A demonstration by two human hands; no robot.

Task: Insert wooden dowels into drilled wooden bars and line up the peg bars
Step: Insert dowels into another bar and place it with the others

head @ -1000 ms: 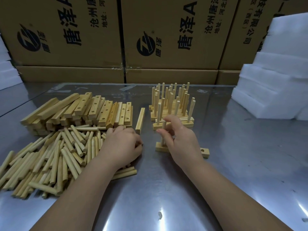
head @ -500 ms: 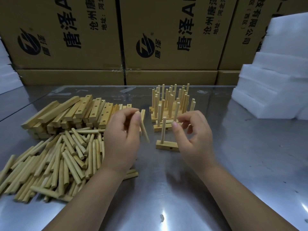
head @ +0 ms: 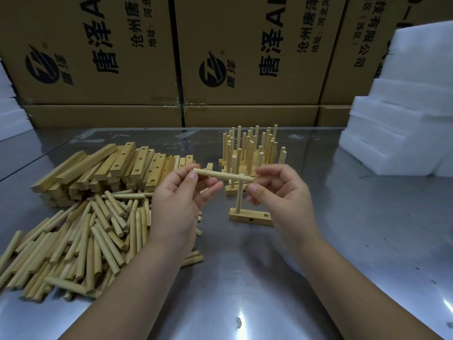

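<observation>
A loose wooden dowel [head: 224, 176] lies level in the air between both hands. My left hand [head: 180, 195] pinches its left end and my right hand [head: 278, 190] pinches its right end. Below them a drilled bar [head: 252, 217] rests on the steel table [head: 343, 241] with one dowel [head: 239, 198] standing upright in its left hole; its right hole is open. Behind it stand several finished peg bars [head: 250, 153] in rows. A heap of loose dowels [head: 81, 239] lies at the left, with a stack of drilled bars [head: 110, 168] behind it.
Large printed cardboard boxes [head: 232, 57] wall off the back of the table. White foam blocks [head: 402, 119] are stacked at the right, and more foam shows at the far left edge [head: 9, 114].
My left hand picked a dowel off the heap and raised it. My right hand let go of the upright dowel in the bar and now takes the raised dowel's right end.
</observation>
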